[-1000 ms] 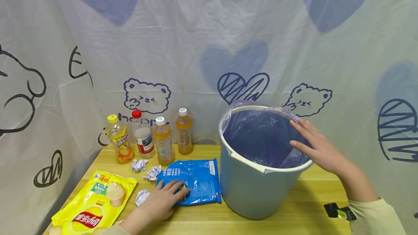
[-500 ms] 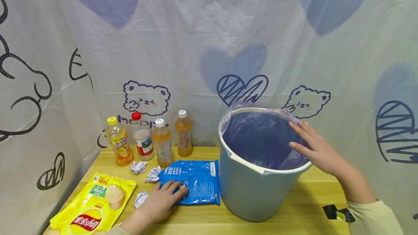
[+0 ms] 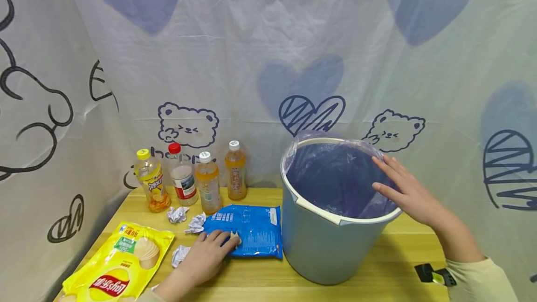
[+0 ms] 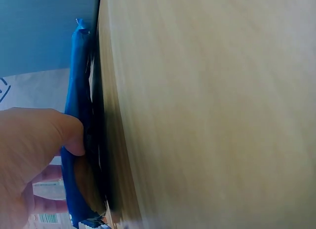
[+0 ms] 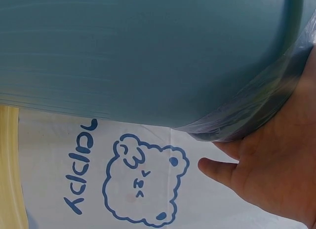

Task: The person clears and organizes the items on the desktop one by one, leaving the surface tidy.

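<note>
A flat blue snack bag (image 3: 251,234) lies on the table just left of the bin. My left hand (image 3: 207,253) is on its near left part, fingers bent and pinching it. From the left wrist view, the blue bag (image 4: 79,91) appears edge-on with a dark gap under it, the thumb of the left hand (image 4: 34,150) against it. My right hand (image 3: 411,195) rests on the right rim of a blue-grey bin (image 3: 327,246), fingers straight over the purple liner (image 3: 348,171). The right wrist view has this hand (image 5: 271,165) by the liner-covered rim.
Four-sided surroundings are draped in printed cloth (image 3: 251,27). Several drink bottles (image 3: 209,185) stand at the back left. Crumpled paper balls (image 3: 180,255) lie beside the left hand. A yellow chip bag (image 3: 121,262) occupies the table's left side.
The left fingers have curled in more, and the blue bag's near edge has shifted slightly away and up. The right hand stays at the bin rim.
</note>
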`<state>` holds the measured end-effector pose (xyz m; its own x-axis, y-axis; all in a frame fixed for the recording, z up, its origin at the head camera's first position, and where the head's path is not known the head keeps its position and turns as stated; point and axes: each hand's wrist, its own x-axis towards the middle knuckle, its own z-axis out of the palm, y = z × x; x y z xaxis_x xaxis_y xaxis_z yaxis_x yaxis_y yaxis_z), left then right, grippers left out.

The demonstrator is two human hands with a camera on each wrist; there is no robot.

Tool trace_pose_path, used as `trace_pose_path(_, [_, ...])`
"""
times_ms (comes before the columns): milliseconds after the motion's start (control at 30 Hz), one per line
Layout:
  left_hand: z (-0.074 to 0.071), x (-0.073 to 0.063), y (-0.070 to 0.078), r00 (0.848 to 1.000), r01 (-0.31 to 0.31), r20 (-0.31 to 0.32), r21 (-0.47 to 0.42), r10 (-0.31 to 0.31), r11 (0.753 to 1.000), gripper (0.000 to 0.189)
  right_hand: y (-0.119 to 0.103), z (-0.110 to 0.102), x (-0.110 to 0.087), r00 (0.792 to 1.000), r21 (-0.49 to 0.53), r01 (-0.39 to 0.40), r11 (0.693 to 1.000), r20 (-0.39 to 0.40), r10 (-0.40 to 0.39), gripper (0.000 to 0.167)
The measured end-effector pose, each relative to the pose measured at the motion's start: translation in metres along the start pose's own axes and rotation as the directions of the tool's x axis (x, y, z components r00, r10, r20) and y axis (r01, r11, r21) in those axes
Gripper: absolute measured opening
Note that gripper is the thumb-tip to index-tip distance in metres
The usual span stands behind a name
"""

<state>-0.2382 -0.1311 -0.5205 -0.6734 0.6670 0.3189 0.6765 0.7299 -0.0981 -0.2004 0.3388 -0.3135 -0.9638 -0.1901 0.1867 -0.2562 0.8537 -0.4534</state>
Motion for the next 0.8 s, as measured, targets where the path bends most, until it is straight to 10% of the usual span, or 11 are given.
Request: trace_pose_path(800, [-0.0055, 0.0067, -0.0074, 0.953, 0.066, -0.298, 0.046, -0.050, 0.997, 0.040, -0.0009, 0.0010, 0.0000, 1.000, 0.013, -0.006, 1.000, -0.007, 0.006, 0.070])
